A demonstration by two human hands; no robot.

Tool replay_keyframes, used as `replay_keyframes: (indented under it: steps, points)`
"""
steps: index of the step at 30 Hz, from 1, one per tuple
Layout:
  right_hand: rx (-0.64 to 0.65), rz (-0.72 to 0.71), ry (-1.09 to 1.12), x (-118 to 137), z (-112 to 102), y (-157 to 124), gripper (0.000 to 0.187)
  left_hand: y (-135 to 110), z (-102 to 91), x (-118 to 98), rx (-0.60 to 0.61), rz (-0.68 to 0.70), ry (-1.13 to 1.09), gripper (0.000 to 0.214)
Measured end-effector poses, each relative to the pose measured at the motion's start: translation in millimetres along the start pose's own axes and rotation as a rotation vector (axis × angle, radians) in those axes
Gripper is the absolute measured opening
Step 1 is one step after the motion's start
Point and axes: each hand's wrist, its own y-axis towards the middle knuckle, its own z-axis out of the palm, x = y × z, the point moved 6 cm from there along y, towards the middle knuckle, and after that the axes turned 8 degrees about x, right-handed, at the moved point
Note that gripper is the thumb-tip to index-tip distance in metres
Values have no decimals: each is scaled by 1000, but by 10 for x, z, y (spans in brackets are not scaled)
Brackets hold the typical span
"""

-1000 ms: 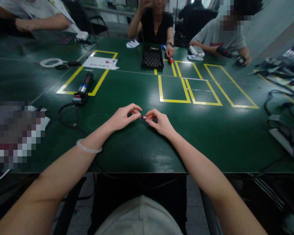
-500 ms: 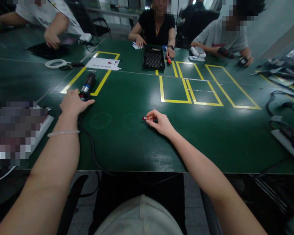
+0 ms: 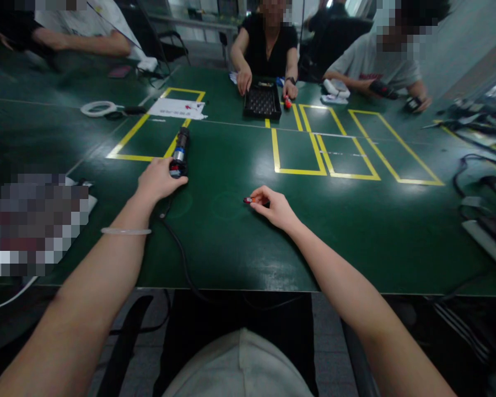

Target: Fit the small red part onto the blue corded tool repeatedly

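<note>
My left hand (image 3: pixel 159 179) is closed round the near end of a black cylindrical tool (image 3: pixel 179 151) with a blue and silver band, lying on the green table (image 3: pixel 231 242). A black cable (image 3: pixel 177 242) runs from the tool toward me and over the table's edge. My right hand (image 3: pixel 273 207) rests on the table near the middle and pinches a small red and black part (image 3: pixel 247 200) between thumb and fingertips. A clear bangle sits on my left wrist.
Yellow tape rectangles (image 3: pixel 322 149) mark the table. A black tray (image 3: pixel 262 101) lies at the far side by another person's hands. A white ring (image 3: pixel 98 108) and a paper sheet (image 3: pixel 177 108) lie far left. Cables and devices (image 3: pixel 479 182) crowd the right edge. Several people sit around.
My left hand left the small part, reached left to the black tool, gripped it and drew it right, toward the middle. My right hand stayed in place with the small part.
</note>
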Motion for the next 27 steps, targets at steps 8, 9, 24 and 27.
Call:
replay_keyframes:
  steps: [8,9,24,27]
  points:
    - [-109,15,-105,-65,-103,5,13,-283,235,-1138,29,163,60,75]
    - [-118,29,-101,-68,-112,6,14,-326,261,-1270,33,195,63,73]
    - [-55,-7,-205,-54,-54,40,9,-593,427,-1855,69,376,45,66]
    - [-55,2,-240,-33,-57,43,7,-592,423,-1860,68,370,58,67]
